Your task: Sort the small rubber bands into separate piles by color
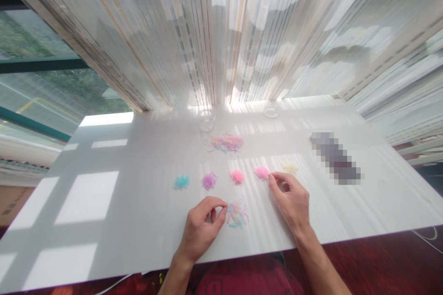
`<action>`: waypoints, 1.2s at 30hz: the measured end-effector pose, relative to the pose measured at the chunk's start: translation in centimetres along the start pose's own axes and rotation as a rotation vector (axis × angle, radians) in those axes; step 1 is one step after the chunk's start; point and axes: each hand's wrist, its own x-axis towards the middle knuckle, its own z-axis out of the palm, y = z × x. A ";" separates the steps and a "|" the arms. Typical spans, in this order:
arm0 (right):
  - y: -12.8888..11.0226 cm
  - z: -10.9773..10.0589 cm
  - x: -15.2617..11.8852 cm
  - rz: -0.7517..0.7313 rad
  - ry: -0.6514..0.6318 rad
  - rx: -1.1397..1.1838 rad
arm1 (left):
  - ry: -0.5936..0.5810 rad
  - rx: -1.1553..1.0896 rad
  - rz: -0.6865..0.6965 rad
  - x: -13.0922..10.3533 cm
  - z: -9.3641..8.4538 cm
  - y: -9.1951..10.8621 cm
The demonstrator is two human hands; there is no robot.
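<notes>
My left hand (205, 221) is closed in a pinch, its fingertips at the left edge of a small mixed-colour pile (236, 215) of thin strands that look like little rubber bands. My right hand (290, 196) is also pinched, with the fingertips at the right side of a light pink pile (262, 174). Whatever sits between the fingers of either hand is too small to make out. In the same row lie a teal pile (181, 182), a purple pile (209, 180), a coral pink pile (237, 177) and a pale yellow pile (290, 168).
A larger mixed pile (226, 143) spreads behind the row. Toward the back of the white table (145, 221) stand a clear round container (206, 120) and a clear round lid or shallow dish (270, 111). A blurred dark object (335, 158) lies at right. Curtains (221, 32) hang behind.
</notes>
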 end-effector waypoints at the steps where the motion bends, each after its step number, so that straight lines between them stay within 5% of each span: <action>1: 0.0 0.0 0.0 -0.003 0.000 0.003 | -0.003 0.001 0.001 0.0 0.0 0.0; 10: -0.5 -0.3 -0.3 -0.221 0.071 0.107 | -0.016 0.009 0.008 -0.1 0.0 0.0; 17: -3.5 1.2 -0.8 -0.332 -0.085 0.160 | -0.020 -0.019 -0.003 -0.1 0.0 -0.2; 24: -4.1 3.7 -0.9 -0.323 -0.113 0.085 | -0.005 -0.024 0.001 -0.2 0.2 -0.1; 36: -3.3 3.5 -1.5 -0.274 -0.147 0.064 | -0.014 -0.018 0.023 -0.2 0.2 -0.4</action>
